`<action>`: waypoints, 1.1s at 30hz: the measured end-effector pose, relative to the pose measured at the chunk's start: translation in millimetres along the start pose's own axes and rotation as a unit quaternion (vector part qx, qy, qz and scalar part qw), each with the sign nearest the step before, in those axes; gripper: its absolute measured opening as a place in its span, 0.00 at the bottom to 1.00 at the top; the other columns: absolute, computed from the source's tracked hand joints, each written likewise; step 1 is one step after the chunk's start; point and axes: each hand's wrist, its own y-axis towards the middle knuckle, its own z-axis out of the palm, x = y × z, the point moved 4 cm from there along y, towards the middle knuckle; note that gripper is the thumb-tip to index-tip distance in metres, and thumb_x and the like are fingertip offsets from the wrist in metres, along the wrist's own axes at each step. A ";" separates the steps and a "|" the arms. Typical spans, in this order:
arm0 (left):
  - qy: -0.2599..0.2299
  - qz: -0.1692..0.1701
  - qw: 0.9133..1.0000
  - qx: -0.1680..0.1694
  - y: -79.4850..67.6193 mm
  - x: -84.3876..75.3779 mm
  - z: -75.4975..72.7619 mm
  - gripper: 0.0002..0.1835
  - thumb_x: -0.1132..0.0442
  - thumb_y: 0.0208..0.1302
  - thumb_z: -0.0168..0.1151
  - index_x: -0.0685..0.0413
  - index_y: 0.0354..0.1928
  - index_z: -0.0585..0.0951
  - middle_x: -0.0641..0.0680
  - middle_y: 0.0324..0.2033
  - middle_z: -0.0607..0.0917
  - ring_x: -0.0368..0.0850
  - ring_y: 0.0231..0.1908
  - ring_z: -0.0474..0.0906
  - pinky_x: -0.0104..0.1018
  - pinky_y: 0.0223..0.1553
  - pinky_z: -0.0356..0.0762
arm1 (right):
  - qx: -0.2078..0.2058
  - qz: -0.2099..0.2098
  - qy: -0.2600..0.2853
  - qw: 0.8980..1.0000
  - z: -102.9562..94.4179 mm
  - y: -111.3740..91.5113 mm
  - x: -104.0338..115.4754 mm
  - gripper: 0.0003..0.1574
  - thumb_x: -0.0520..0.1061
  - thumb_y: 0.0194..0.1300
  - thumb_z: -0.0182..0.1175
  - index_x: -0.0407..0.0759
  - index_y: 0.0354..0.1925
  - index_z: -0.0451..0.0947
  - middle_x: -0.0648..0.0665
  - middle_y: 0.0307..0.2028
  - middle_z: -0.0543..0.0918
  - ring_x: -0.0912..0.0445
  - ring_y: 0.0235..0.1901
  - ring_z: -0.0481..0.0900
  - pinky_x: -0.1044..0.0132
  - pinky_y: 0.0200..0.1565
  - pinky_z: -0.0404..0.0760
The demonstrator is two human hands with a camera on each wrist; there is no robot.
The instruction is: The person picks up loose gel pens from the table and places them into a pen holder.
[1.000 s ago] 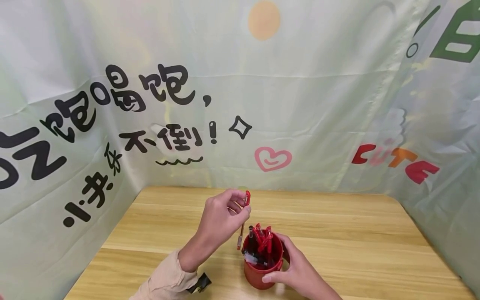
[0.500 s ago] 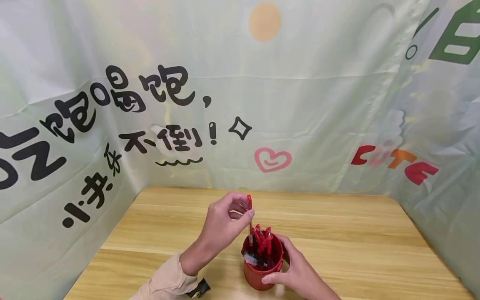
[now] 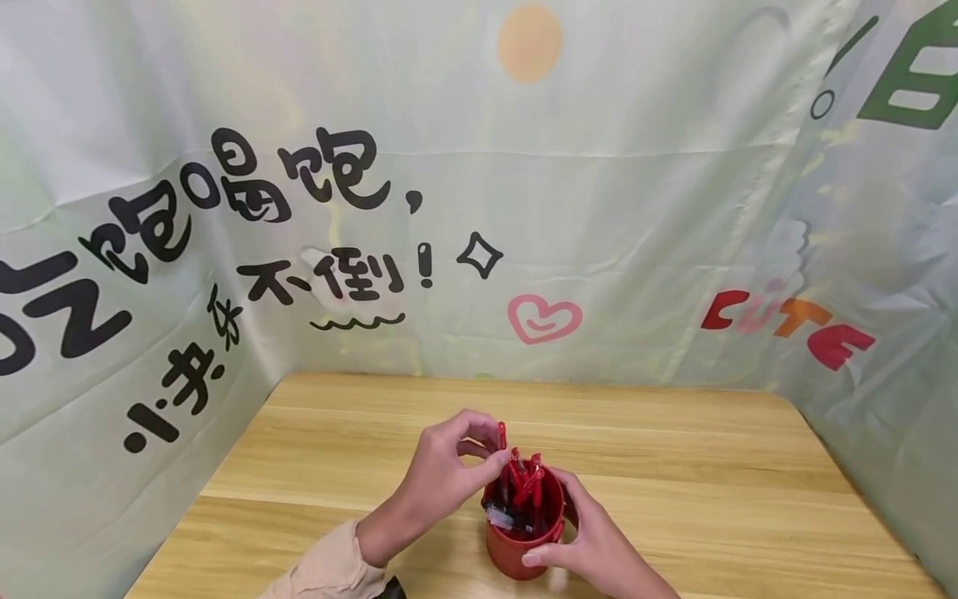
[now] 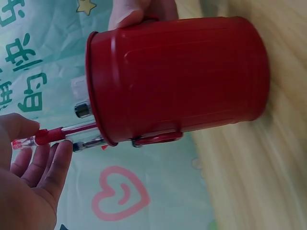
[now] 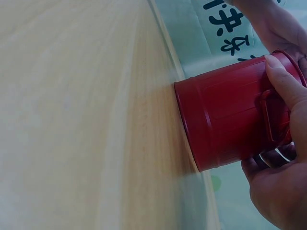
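My left hand [image 3: 445, 470] pinches a red-capped pen [image 3: 502, 433] near its top between thumb and fingertips. The pen's clear barrel [image 4: 79, 128] runs down past the rim of a small red bucket [image 3: 512, 556], and its tip is hidden inside. My right hand [image 3: 602, 537] grips the bucket from the right, thumb on the near side and fingers round the back. Several red pens [image 3: 526, 482] and some dark ones stand or lean in the bucket. In the right wrist view the bucket [image 5: 230, 117] shows a side handle [image 5: 268, 115] under my right hand.
The bucket stands on a wooden table [image 3: 696, 482]. A small black object [image 3: 392, 589] lies partly hidden by my left sleeve [image 3: 329, 566]. Printed cloth [image 3: 636, 208] hangs behind the table and along both sides.
My left hand has moved the pen rightward over the bucket and lowered it, so its lower end is now inside. The right hand and bucket have stayed in place.
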 end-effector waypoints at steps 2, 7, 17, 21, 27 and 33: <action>-0.003 0.001 1.000 0.002 -2.2 2.0 0.3 0.13 0.71 0.61 0.73 0.51 0.44 0.81 0.51 0.36 0.88 0.35 0.37 0.87 0.32 0.40 0.89 | -0.002 0.002 -0.002 1.000 -0.1 0.2 -0.3 0.60 0.55 0.49 0.83 0.54 0.74 0.62 0.46 0.71 0.74 0.44 0.72 0.71 0.73 0.63 0.77; -0.002 -0.003 1.000 0.006 -7.9 8.6 1.3 0.14 0.71 0.60 0.73 0.52 0.45 0.82 0.51 0.36 0.88 0.35 0.37 0.87 0.31 0.40 0.89 | -0.002 0.008 0.001 1.000 -0.1 1.0 -0.4 0.60 0.54 0.50 0.83 0.54 0.74 0.62 0.46 0.71 0.74 0.44 0.72 0.71 0.69 0.64 0.79; 0.002 -0.016 1.000 0.022 -14.3 18.3 5.8 0.15 0.70 0.61 0.73 0.53 0.49 0.82 0.52 0.38 0.89 0.36 0.37 0.87 0.31 0.42 0.89 | -0.003 0.003 0.002 1.000 -0.2 -0.1 0.9 0.59 0.53 0.49 0.83 0.53 0.73 0.63 0.44 0.71 0.74 0.43 0.72 0.71 0.75 0.61 0.75; 0.006 -0.012 1.000 0.026 -17.1 20.6 8.8 0.14 0.71 0.61 0.72 0.52 0.47 0.82 0.51 0.38 0.90 0.34 0.37 0.87 0.33 0.43 0.89 | -0.003 -0.004 -0.004 1.000 0.2 -0.8 1.4 0.60 0.54 0.48 0.83 0.53 0.73 0.63 0.45 0.71 0.75 0.43 0.72 0.72 0.76 0.62 0.73; 0.021 -0.017 0.999 0.026 -18.8 21.4 9.8 0.12 0.70 0.61 0.72 0.50 0.45 0.84 0.48 0.38 0.90 0.32 0.37 0.86 0.33 0.44 0.88 | -0.002 -0.006 -0.004 1.000 0.5 -1.3 1.5 0.59 0.53 0.49 0.83 0.54 0.73 0.63 0.46 0.71 0.75 0.43 0.73 0.71 0.76 0.63 0.73; 0.037 -0.021 0.999 0.023 -20.6 23.2 10.1 0.13 0.69 0.61 0.73 0.50 0.45 0.84 0.47 0.39 0.90 0.32 0.38 0.86 0.32 0.45 0.88 | 0.001 -0.001 0.004 1.000 0.1 -1.7 2.2 0.59 0.53 0.50 0.82 0.54 0.74 0.63 0.46 0.71 0.74 0.44 0.72 0.71 0.77 0.62 0.73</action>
